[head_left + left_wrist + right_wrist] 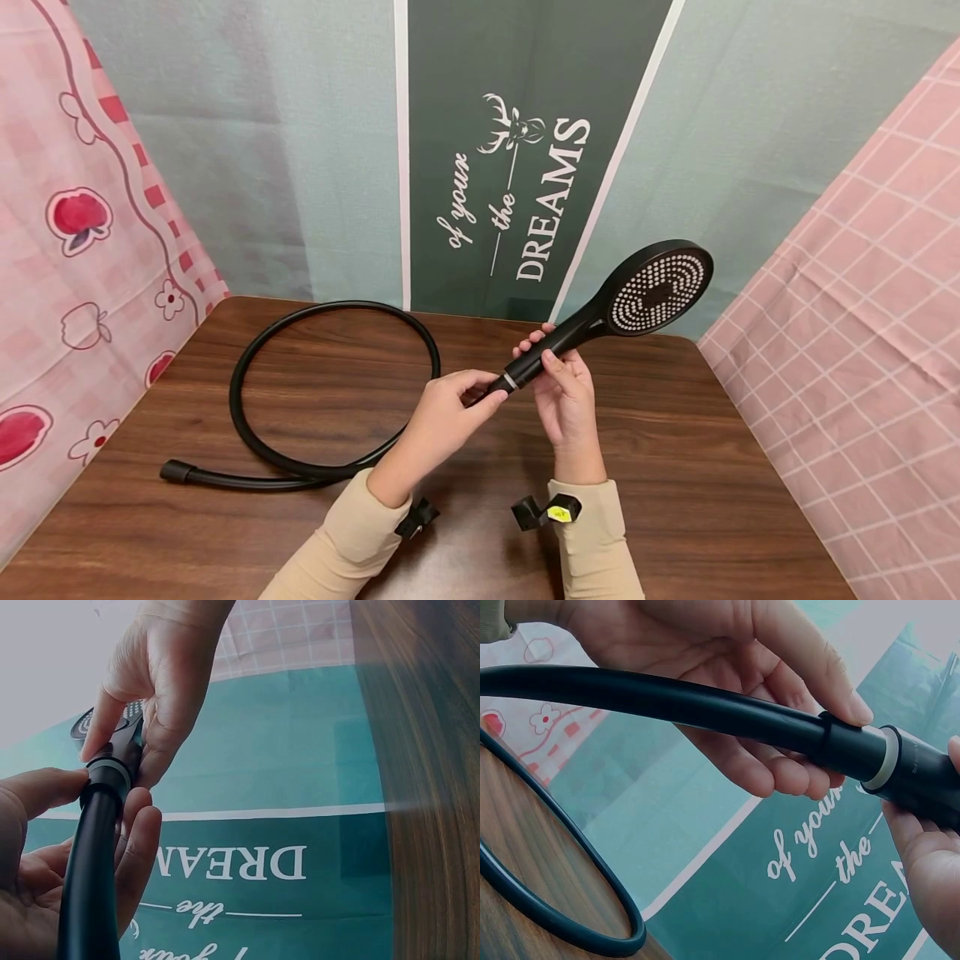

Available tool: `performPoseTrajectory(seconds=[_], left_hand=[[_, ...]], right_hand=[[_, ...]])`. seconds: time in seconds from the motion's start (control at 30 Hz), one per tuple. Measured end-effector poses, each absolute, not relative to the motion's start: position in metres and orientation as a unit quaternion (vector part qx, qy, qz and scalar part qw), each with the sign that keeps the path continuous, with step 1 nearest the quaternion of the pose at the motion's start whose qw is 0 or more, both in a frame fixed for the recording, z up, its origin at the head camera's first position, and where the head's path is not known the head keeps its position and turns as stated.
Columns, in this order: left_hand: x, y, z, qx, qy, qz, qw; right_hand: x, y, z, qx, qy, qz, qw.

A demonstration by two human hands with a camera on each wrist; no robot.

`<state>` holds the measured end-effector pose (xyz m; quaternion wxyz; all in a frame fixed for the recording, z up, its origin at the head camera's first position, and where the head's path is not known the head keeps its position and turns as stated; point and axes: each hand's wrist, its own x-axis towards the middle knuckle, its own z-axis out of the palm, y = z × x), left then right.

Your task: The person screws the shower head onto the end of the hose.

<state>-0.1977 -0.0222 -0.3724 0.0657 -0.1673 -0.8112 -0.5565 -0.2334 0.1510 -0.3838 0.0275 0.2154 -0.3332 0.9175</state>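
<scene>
A black shower head (660,287) with pale nozzles tilts up to the right in the head view. My right hand (567,392) grips its handle (930,769), thumb along the near side. At the handle's lower end, my left hand (450,412) pinches the end fitting (847,750) of a black shower hose (240,408) between thumb and fingers. A light ring (887,759) shows where fitting and handle meet; whether the threads are engaged is hidden. From the left hand the hose (88,877) runs back and loops on the table.
The brown wooden table (675,467) carries the hose loop on its left side, with the hose's other end fitting (176,472) near the left edge. Behind hangs a green cloth (480,50) with white lettering. Pink cloths flank both sides, including a checked one (862,333) at right.
</scene>
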Motion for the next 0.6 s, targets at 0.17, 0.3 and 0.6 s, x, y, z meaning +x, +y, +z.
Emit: performPoseTrajectory(seconds=[0.17, 0.3, 0.6], left_hand=[[-0.1977, -0.0223, -0.3724, -0.165, -0.808, -0.563, 0.057], [-0.1981, -0.0223, -0.3735, -0.167, -0.809, -0.561, 0.057], [-0.1981, -0.0213, -0.3743, -0.172, -0.816, -0.546, 0.075]], right_hand=[[-0.233, 0.1513, -0.3836, 0.216, -0.334, 0.917, 0.027], [-0.2333, 0.1513, -0.3836, 0.213, -0.334, 0.918, 0.027], [-0.2339, 0.1512, -0.3835, 0.211, -0.333, 0.918, 0.027]])
